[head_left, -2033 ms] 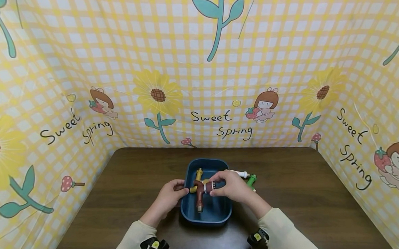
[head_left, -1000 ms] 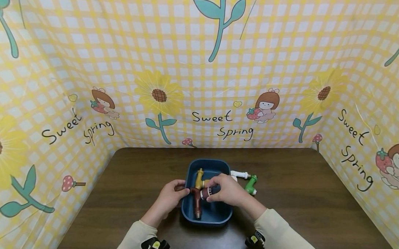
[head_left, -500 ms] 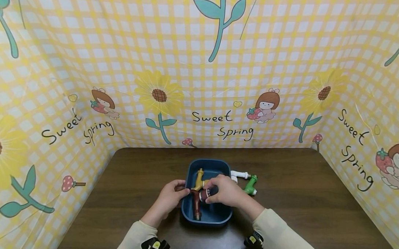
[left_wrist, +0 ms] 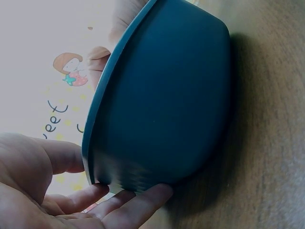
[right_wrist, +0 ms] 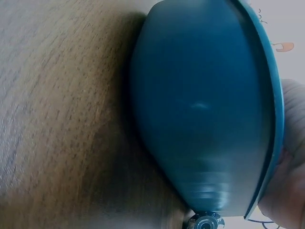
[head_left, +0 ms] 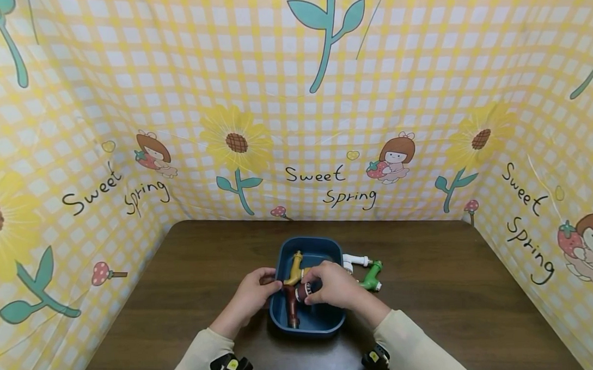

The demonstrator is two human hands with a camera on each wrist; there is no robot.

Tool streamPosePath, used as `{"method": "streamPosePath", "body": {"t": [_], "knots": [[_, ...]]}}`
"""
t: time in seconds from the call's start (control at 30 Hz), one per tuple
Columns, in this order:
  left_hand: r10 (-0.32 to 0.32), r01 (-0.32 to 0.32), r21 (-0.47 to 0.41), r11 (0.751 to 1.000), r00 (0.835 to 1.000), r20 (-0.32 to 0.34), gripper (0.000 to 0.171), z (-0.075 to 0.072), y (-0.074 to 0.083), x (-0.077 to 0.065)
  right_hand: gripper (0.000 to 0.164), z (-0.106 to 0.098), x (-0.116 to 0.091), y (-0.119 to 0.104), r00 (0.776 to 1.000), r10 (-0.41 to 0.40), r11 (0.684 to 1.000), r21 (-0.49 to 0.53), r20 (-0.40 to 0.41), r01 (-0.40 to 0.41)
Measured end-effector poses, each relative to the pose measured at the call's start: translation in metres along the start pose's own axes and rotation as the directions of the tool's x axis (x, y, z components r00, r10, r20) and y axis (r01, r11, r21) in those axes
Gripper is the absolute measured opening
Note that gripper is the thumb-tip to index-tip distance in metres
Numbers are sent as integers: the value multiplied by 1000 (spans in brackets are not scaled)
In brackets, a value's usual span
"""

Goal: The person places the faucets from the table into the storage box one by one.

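I can see a bare left hand [head_left: 253,294] and right hand [head_left: 336,285], a plain, pale cream left sleeve [head_left: 199,356] and matching right sleeve [head_left: 422,346], both long and lightly creased. A chunky black left wrist camera [head_left: 240,369] and right wrist camera [head_left: 379,362] each carry a small yellow square [head_left: 232,364].

Room lies behind the tub [head_left: 314,316]; white fitting [head_left: 358,259] obstructs its right.

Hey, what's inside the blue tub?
A yellow tap and a brown tap; the right hand covers part of each, and anything beneath it can't be seen.
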State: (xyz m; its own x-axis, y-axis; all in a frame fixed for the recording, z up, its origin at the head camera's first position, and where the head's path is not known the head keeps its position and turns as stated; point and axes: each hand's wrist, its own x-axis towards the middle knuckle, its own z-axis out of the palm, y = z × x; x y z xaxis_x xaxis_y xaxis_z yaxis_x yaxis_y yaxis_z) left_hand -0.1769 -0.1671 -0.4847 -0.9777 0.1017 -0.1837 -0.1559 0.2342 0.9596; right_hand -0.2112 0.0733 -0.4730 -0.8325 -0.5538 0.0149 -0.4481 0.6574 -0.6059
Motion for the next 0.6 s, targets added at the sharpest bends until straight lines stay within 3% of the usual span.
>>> {"method": "streamPosePath", "body": {"t": [0.6], "knots": [[-3, 3, 1, 1000, 1000, 31, 41, -3, 2, 0, 26, 3, 3, -2, 999, -29, 997, -70, 42, 32]]}}
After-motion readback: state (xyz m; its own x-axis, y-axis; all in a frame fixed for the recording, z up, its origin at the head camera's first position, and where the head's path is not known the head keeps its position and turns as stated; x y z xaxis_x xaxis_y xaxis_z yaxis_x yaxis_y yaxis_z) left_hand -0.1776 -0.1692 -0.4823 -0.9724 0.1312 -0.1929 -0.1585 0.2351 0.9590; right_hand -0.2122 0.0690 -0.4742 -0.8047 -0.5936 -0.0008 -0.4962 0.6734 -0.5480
